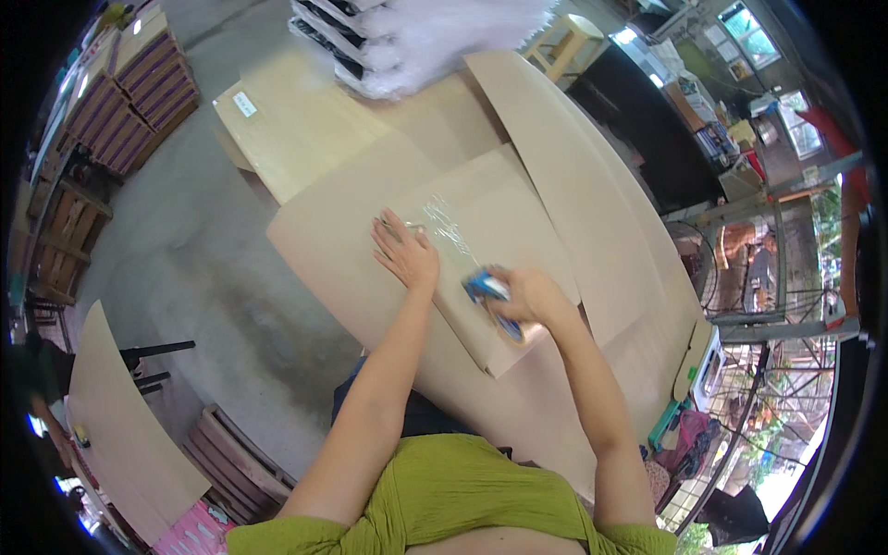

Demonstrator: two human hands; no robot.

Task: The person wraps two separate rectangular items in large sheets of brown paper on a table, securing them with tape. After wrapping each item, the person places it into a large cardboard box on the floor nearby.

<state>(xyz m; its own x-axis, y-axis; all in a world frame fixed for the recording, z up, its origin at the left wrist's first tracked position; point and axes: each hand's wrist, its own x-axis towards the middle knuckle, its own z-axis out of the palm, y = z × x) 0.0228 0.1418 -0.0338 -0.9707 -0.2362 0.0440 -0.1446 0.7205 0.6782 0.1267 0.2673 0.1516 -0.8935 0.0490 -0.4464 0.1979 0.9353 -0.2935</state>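
A flat parcel in brown paper or card (pixel 507 199) lies in front of me on a large brown sheet (pixel 342 222). Clear shiny tape (pixel 446 227) runs along its upper surface. My left hand (pixel 407 252) rests palm down at the parcel's left edge, fingers stretched and spread. In my right hand (pixel 538 296) is a blue tape dispenser (pixel 485 287), its roll (pixel 509 326) low over the parcel's near end. The right fingers are wrapped round it and partly hidden. Slight blur leaves unclear whether the dispenser touches the parcel.
Another pale flat carton (pixel 305 129) lies beyond the sheet, near a stack of plastic-wrapped items (pixel 416 46). A long brown board (pixel 573 176) slopes along the right. Stacked boxes (pixel 139 92) and a wooden pallet (pixel 67 236) stand left. A stool (pixel 566 44) is behind.
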